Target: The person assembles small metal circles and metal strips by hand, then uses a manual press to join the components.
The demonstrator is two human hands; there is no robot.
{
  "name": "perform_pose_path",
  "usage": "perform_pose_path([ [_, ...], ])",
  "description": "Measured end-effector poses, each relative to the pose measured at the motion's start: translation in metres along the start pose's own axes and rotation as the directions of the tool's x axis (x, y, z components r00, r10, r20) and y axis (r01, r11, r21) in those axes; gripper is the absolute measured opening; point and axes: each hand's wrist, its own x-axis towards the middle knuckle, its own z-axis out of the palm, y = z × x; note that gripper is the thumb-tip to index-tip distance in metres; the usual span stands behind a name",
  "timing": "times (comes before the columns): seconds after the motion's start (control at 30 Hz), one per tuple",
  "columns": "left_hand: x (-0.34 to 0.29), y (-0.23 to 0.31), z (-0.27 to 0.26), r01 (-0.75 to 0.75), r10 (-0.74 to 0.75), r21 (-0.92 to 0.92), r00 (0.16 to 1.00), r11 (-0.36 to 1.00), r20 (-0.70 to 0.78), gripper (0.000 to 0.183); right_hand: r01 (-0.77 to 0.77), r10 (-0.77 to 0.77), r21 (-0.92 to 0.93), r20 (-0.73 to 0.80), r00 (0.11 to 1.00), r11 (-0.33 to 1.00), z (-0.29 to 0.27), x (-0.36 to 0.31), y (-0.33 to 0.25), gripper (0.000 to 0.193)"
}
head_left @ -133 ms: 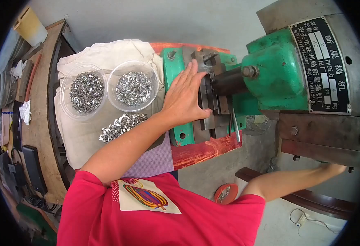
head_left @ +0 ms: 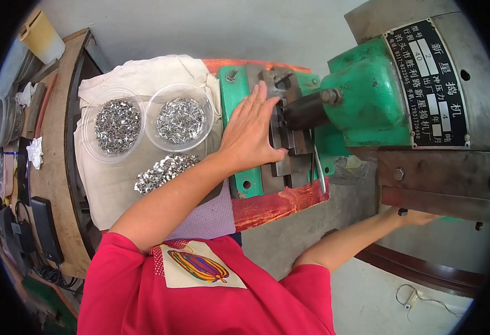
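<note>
My left hand (head_left: 251, 128) rests flat along the near side of the steel die (head_left: 281, 139) on the green press base (head_left: 249, 187). Its fingers are stretched out and its thumb is spread apart, with nothing visible in its grasp. Over the die, the dark round punch (head_left: 306, 111) reaches from the green press head (head_left: 365, 100). My right arm extends to the far right, where my right hand (head_left: 421, 218) is partly covered by the press's lower steel block (head_left: 438, 176). Its fingers are hidden. A bit of green shows beside it, too little to name.
Left of the press, two clear plastic tubs (head_left: 143, 131) (head_left: 210, 125) of small metal parts stand on a beige cloth (head_left: 97, 184). A loose pile of metal pieces (head_left: 167, 172) lies before them. A wooden bench (head_left: 49, 173) carries assorted items. A thin metal rod (head_left: 319, 173) sticks out by the die.
My right arm has swung inward to the left, and its hand has moved left beneath the steel block. The press head has shifted slightly left in the picture. My left hand stays at the die.
</note>
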Motion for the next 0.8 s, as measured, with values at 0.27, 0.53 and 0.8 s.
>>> perform_pose_path([
  [0.27,0.001,0.008,-0.002,0.02,-0.02,0.072,1.0,0.997,0.008,0.102,-0.253,0.239,0.438,0.088,0.967,0.863,-0.009,0.012,-0.096,0.044],
  [0.53,-0.002,-0.001,-0.004,-0.046,0.047,0.036,0.998,0.998,-0.043,0.098,-0.447,0.383,0.369,0.236,0.893,0.815,-0.026,0.082,-0.096,0.041],
  [0.8,-0.034,0.013,-0.01,-0.15,0.149,0.0,0.983,0.989,0.103,0.096,-0.341,0.234,0.362,0.307,0.922,0.867,-0.034,0.101,-0.063,0.045],
])
